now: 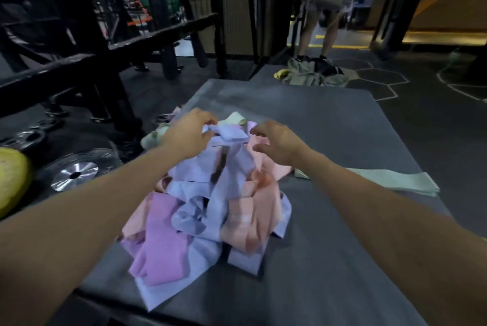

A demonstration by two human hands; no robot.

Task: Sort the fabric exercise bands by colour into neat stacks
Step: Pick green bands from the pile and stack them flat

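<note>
grey mat | mixed band pile | green bands

Lavender, peach, pink bands; grey mat

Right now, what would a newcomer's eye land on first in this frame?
The tangled heap of bands in lavender, peach and pink, mid-mat. Both hands reach over its far end: the left hand grips a lavender band, the right hand hovers with loosely curled fingers. Pale green bands lie flat on the grey mat, right of the heap.
</note>
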